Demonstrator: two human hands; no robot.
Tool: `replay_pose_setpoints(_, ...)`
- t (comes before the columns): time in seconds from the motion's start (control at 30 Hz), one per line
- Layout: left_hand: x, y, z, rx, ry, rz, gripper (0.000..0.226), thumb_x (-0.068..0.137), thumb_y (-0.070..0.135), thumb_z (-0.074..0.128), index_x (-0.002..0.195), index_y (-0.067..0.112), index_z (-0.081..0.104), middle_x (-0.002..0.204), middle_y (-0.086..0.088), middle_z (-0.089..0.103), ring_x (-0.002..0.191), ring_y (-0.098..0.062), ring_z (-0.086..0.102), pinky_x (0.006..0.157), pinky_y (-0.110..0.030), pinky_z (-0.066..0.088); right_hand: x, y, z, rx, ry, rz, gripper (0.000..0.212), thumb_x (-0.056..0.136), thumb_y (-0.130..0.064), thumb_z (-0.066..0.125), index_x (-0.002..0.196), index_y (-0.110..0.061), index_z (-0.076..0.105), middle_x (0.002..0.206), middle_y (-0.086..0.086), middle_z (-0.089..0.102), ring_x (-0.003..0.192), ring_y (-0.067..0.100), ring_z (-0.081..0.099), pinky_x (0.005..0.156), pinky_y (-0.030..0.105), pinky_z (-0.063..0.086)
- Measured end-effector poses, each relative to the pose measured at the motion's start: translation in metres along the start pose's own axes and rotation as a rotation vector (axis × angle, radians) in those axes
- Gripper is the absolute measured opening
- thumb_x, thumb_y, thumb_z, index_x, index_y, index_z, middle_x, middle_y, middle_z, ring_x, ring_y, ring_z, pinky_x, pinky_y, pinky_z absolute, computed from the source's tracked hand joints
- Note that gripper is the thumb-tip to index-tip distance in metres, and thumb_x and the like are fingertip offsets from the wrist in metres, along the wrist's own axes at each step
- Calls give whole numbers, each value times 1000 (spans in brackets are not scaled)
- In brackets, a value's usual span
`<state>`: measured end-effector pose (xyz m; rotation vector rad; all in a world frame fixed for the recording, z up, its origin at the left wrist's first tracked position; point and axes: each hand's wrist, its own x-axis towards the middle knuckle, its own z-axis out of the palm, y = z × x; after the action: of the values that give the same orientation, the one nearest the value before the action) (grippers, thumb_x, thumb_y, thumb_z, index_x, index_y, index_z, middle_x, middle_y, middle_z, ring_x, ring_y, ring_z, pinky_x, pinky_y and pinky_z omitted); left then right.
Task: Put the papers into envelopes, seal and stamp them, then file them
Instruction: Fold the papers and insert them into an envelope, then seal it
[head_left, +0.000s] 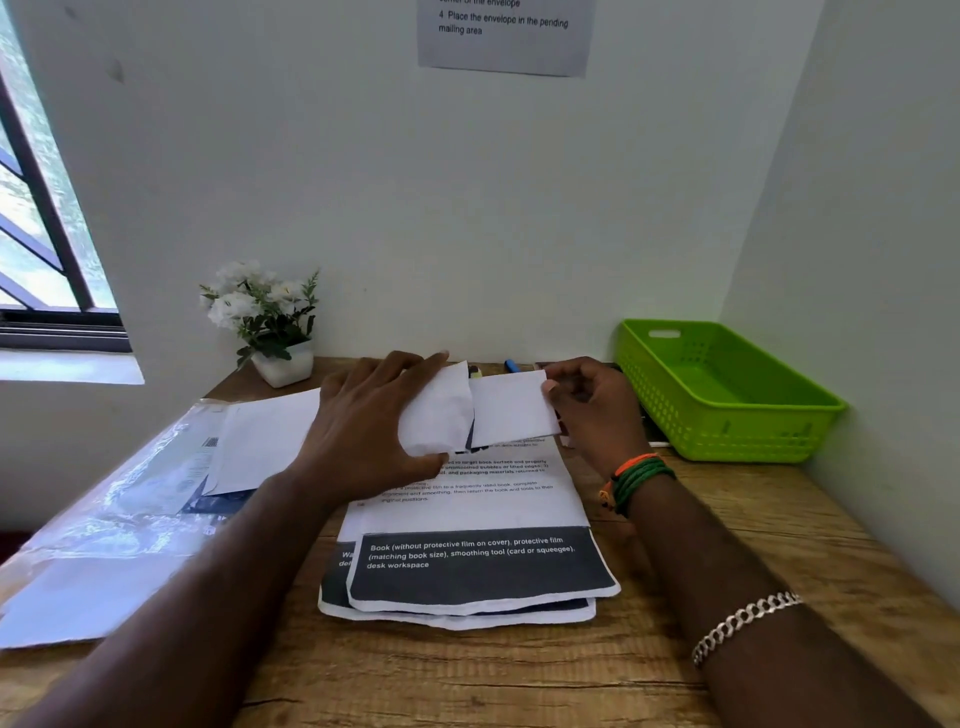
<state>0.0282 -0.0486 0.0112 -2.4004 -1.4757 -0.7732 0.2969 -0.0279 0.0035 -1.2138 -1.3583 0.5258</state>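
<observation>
My left hand (371, 426) grips a white envelope (439, 410) by its left end, thumb under and fingers over it. My right hand (592, 405) pinches the right edge of a folded white paper (511, 410), whose left end sits at the envelope's mouth. Both are held just above a stack of printed papers (478, 561) with dark bands, lying on the wooden desk (519, 675). How far the paper is inside the envelope is hidden.
A green plastic basket (727, 389) stands at the back right against the wall. A plastic sleeve with white envelopes (130, 499) lies at the left. A potted white flower (265, 322) stands at the back. Pens (511, 365) lie behind my hands.
</observation>
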Motion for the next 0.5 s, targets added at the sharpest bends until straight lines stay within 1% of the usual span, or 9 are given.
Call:
replay_pose_setpoints(0.07,-1,4,0,-13,4,9,106,64,74,68,157,44,25,143,18,43,128,-14,43,109,-45,32,-3,-2,3,40,-10,-8,15,84,-16,72,83,-30,71,79,6,71,74,25,67,68,47,60)
replay_pose_setpoints(0.13,-2,8,0,-20,17,33,102,65,73,68,155,45,27,143,19,45,129,-15,44,108,-45,33,-7,-5,9,70,-56,-13,13,85,-11,72,86,-24,71,71,2,67,68,19,63,65,40,58)
replay_pose_setpoints(0.23,-2,11,1,-21,33,53,99,66,73,67,153,45,29,143,17,46,130,-16,45,108,-48,36,-11,-8,15,50,-109,-45,11,84,-12,74,91,-20,72,73,2,70,68,18,67,64,32,55)
replay_pose_setpoints(0.3,-1,9,1,-27,34,48,99,67,75,66,153,45,29,144,18,45,129,-15,45,108,-47,35,-11,-11,13,72,-87,-35,11,85,-10,74,92,-18,73,75,7,72,68,21,70,60,28,53)
replay_pose_setpoints(0.33,-1,8,0,-30,35,43,98,67,75,66,154,45,30,143,18,45,129,-15,45,107,-47,35,-10,-12,11,103,-70,-27,10,85,-7,73,92,-15,73,75,11,73,67,22,71,59,27,53)
replay_pose_setpoints(0.4,-1,8,0,-31,42,37,98,68,77,65,154,44,31,143,18,45,128,-14,45,107,-46,35,-10,-13,10,150,-48,-27,9,84,-4,74,90,-11,74,76,16,73,69,26,71,61,30,56)
replay_pose_setpoints(0.5,-1,9,2,-28,49,49,98,68,78,65,153,43,32,144,16,46,128,-15,45,107,-46,35,-14,-15,14,103,-87,-49,9,83,-6,76,85,-14,75,76,11,74,71,24,71,66,31,58)
